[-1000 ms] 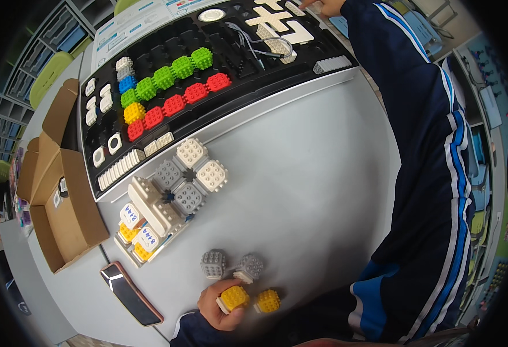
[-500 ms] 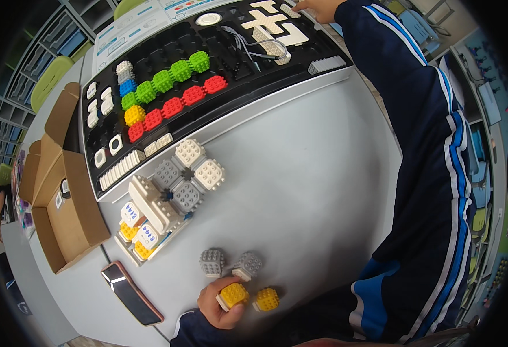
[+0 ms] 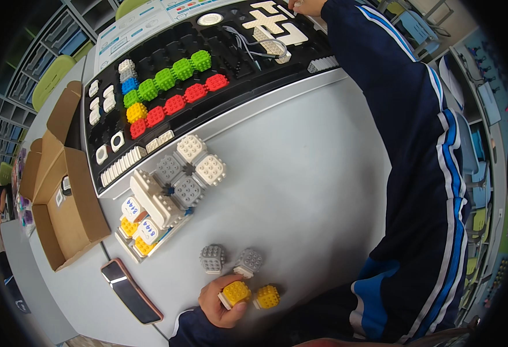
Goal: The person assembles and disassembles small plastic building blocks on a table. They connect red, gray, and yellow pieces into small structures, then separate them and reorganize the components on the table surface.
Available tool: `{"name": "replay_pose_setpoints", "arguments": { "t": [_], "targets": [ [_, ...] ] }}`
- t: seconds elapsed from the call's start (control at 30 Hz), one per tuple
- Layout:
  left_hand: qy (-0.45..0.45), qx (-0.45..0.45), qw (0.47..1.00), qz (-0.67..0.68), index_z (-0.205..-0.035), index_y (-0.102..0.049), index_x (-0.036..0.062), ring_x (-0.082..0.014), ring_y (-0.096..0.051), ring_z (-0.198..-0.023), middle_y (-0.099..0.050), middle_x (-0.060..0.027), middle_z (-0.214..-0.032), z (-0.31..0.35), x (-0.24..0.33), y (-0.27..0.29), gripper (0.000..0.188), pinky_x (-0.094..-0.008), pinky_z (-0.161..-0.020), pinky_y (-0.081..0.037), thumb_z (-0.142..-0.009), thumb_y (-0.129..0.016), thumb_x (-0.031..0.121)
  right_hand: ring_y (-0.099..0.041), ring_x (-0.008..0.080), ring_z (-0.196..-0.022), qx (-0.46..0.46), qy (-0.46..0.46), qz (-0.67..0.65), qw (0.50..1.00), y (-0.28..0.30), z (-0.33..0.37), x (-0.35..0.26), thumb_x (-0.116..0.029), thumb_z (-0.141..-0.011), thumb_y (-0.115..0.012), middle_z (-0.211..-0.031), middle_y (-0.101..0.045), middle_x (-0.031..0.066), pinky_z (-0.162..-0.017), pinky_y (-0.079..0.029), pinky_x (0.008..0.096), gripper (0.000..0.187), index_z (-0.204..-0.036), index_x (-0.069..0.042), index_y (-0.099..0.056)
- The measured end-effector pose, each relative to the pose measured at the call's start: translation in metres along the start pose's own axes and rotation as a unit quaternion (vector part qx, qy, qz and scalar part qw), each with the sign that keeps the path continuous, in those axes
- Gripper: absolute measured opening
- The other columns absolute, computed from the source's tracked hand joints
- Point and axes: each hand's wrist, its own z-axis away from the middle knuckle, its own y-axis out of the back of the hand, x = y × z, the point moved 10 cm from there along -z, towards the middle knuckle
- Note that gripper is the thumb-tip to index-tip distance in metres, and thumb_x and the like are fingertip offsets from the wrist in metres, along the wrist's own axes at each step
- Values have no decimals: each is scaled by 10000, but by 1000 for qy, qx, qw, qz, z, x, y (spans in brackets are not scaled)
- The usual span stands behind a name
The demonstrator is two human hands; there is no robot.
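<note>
**Left hand on yellow block, right arm stretched to far tray**

Head view. Left hand (image 3: 222,301) at the near edge of the grey tabletop (image 3: 300,168), fingers curled and clamped on a yellow studded block (image 3: 236,292) with a white piece under it. A second yellow block (image 3: 267,296) lies just right of it, touching or nearly so. Two grey studded blocks (image 3: 213,258) sit just beyond, the right one (image 3: 249,260) on a white piece.

Right hand (image 3: 307,6) far off at the top edge, over the far right corner of the black tray (image 3: 231,110); mostly cut off by the frame, so cannot tell whether its fingers are apart or closed. The dark blue sleeve (image 3: 416,144) runs the whole right side of the tabletop.

Change since the earlier frame: right hand has drifted farther out toward the top edge; left hand and its block unchanged.

Around: tray holds rows of green blocks (image 3: 173,72) and red blocks (image 3: 176,104), white flat pieces (image 3: 274,23) at the far end. Mid-tabletop, a white and grey block assembly (image 3: 176,185). Left of it an open cardboard box (image 3: 63,191). A phone (image 3: 131,291) lies near left. The sleeve hides the tray's far right edge.
</note>
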Motion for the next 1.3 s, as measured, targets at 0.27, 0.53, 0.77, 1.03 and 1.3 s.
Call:
{"name": "replay_pose_setpoints", "arguments": {
  "t": [0.27,0.53,0.77,1.03,1.3],
  "targets": [
    [1,-10,1000,10,-1129,-586,-14,-258,-701,-759,-704,-135,-887,0,-2,-1,451,-321,-700,-543,-811,-725,273,-675,363,-865,5,-149,-77,986,-10,-7,-2,-238,-721,-706,-877,-714,186,-792,-542,435,203,-788,-52,-755],
    [0,-4,1000,-4,-1130,-582,-19,-259,-703,-759,-702,-138,-882,0,1,0,461,-324,-697,-544,-814,-730,282,-683,396,-916,18,-227,-70,971,26,4,-32,-198,-735,-699,-977,-694,243,-790,-554,446,234,-855,0,-740],
    [-7,-3,1000,1,-1127,-581,-23,-256,-703,-752,-702,-136,-874,-1,1,0,462,-322,-691,-544,-818,-729,286,-700,358,-857,28,-260,-111,959,38,15,-31,-198,-693,-772,-862,-702,227,-762,-559,424,208,-787,-15,-743],
    [-9,-7,1000,-1,-1121,-581,-23,-251,-703,-746,-702,-133,-871,-2,1,-1,451,-319,-686,-544,-819,-729,277,-704,308,-695,87,-216,-191,954,31,16,-22,-155,-661,-754,-686,-686,178,-671,-552,393,128,-698,-33,-739],
    [-6,-13,1000,-3,-1122,-584,-22,-253,-702,-747,-701,-130,-872,-3,1,-1,446,-321,-685,-542,-813,-729,264,-689,314,-837,35,-106,-220,969,-1,-9,2,-167,-714,-721,-877,-700,205,-769,-544,381,278,-962,-43,-748]
  ]
}}
